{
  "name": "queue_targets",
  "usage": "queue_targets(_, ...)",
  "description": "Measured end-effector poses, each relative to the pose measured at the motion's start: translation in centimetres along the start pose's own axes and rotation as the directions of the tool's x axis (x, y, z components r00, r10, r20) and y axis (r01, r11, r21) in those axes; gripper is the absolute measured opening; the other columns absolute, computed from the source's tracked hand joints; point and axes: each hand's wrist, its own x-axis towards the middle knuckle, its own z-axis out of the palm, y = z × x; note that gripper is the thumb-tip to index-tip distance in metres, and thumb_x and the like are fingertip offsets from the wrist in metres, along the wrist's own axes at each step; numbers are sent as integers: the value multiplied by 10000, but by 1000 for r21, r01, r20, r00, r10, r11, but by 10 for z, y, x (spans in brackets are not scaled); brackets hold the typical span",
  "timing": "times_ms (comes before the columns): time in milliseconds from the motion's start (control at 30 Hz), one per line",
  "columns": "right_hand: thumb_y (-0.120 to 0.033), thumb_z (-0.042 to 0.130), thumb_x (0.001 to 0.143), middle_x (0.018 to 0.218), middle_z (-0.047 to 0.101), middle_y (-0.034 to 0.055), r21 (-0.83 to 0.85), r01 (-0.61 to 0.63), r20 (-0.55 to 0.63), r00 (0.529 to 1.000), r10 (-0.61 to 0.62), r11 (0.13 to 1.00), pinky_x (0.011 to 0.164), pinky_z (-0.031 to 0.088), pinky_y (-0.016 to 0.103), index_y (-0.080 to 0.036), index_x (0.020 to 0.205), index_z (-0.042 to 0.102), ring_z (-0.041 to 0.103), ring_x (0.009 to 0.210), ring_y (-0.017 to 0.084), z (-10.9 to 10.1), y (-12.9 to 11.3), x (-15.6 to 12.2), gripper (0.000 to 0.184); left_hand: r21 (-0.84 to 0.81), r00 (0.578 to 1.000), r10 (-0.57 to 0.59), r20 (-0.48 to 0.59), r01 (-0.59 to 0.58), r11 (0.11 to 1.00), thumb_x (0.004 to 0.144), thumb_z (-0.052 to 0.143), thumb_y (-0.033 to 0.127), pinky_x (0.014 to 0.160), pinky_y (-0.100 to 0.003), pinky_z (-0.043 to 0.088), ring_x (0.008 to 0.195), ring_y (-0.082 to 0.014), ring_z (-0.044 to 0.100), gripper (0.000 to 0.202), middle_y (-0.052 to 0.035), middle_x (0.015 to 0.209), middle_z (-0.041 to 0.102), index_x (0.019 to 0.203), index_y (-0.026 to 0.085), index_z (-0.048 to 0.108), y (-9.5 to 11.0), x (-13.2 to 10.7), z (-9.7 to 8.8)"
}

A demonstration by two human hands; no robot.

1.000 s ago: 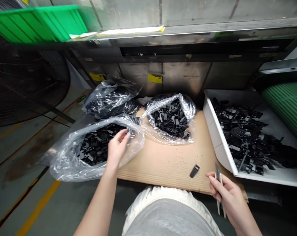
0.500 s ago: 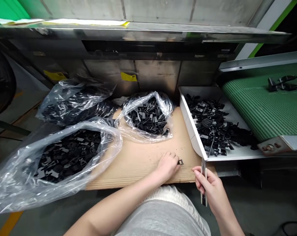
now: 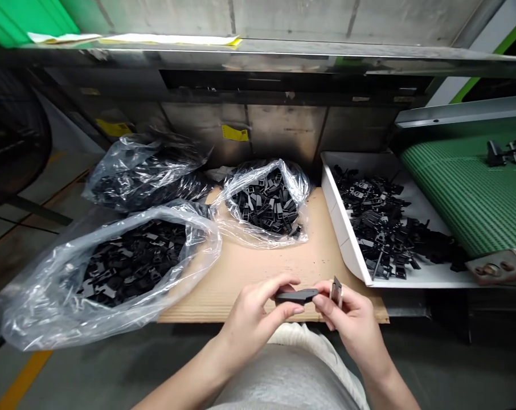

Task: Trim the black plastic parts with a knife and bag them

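My left hand (image 3: pixel 258 319) pinches a flat black plastic part (image 3: pixel 295 296) between thumb and fingers, above the front edge of a cardboard sheet (image 3: pixel 236 293). My right hand (image 3: pixel 354 322) is shut on a thin metal tool (image 3: pixel 336 291), whose tip stands upright just beyond the part's right end. The two hands nearly meet. Several black plastic parts fill three clear plastic bags on and beside the cardboard: one at the front left (image 3: pixel 132 265), one in the middle (image 3: pixel 266 205), and one at the back left (image 3: pixel 147 176).
A white tray (image 3: pixel 345 228) heaped with black parts stands at the right of the cardboard. Beyond it runs a green conveyor belt (image 3: pixel 458 193) carrying black parts (image 3: pixel 508 152). A metal machine panel (image 3: pixel 283 128) rises behind the bags. A large round fan (image 3: pixel 10 131) stands at the far left.
My left hand has lifted the small black part off the cardboard and brought it to the middle. My right hand has moved in beside it with the metal tool.
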Motion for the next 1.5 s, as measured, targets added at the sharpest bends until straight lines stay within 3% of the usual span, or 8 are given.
queue_targets(200, -327, 477, 816, 821, 590, 31, -303, 259, 16, 964, -267, 917, 570, 445, 198, -205, 1042, 566, 566, 696, 136, -1, -9, 0, 271, 96, 976, 179, -126, -168, 981, 799, 515, 115, 616, -241, 479, 684, -140, 600, 161, -44, 776, 646, 944, 150, 577, -4, -3, 1)
queue_targets(367, -255, 415, 854, 765, 615, 38, -611, 365, 24, 896, -444, 703, 620, 452, 219, -201, 1039, 588, 593, 681, 142, -10, -3, -10, 260, 158, 919, 281, -276, -245, 956, 750, 563, 42, 654, -254, 498, 732, -145, 598, 205, -53, 798, 656, 927, 145, 583, -8, -3, 2)
queue_targets(800, -235, 424, 855, 623, 584, 43, -770, 368, 78, 864, -497, 521, 520, 427, 212, -152, 1033, 610, 554, 501, 124, 0, 5, -19, 270, 298, 897, 360, -256, -281, 912, 744, 567, 48, 683, -255, 523, 732, -150, 628, 197, -51, 799, 674, 913, 147, 588, -5, 1, 3)
queue_targets(967, -279, 429, 849, 706, 633, 76, -797, 203, -112, 876, -470, 569, 536, 431, 235, -163, 987, 638, 586, 579, 157, -17, 13, -9, 276, 309, 882, 388, -269, -302, 902, 752, 562, 60, 678, -257, 526, 731, -152, 636, 202, -54, 801, 680, 932, 148, 587, -2, -2, 0)
queue_targets(1100, -354, 499, 796, 879, 663, 95, -614, 73, -297, 901, -316, 786, 624, 475, 279, -176, 919, 667, 614, 763, 213, -34, 17, -2, 274, 304, 881, 378, -286, -290, 907, 744, 575, 59, 682, -255, 524, 745, -152, 636, 197, -60, 801, 684, 923, 138, 599, -4, -3, -1)
queue_targets(1300, -393, 558, 749, 790, 630, 41, -130, -25, -37, 999, 21, 991, 651, 457, 256, -173, 988, 614, 574, 722, 157, -4, -5, 5, 328, 199, 915, 333, -227, -291, 936, 762, 544, 65, 677, -263, 514, 742, -157, 623, 178, -73, 800, 672, 909, 128, 622, -5, 0, 4)
queue_targets(1433, -397, 482, 802, 543, 505, -21, 13, -31, 82, 996, 30, 999, 447, 370, 202, -135, 830, 629, 431, 458, 83, 13, -12, 11, 301, -211, 986, 2, -168, -38, 977, 738, 588, 119, 601, -254, 505, 683, -154, 611, 165, -60, 772, 661, 891, 145, 644, -8, 6, 2)
queue_targets(1500, -374, 448, 826, 534, 498, -22, -28, 19, 8, 1000, -19, 999, 444, 369, 206, -141, 851, 626, 421, 448, 86, 17, -10, 9, 294, -503, 963, -250, -105, 165, 848, 720, 618, 150, 574, -244, 499, 625, -135, 600, 222, -43, 747, 659, 942, 141, 621, -11, 9, 2)
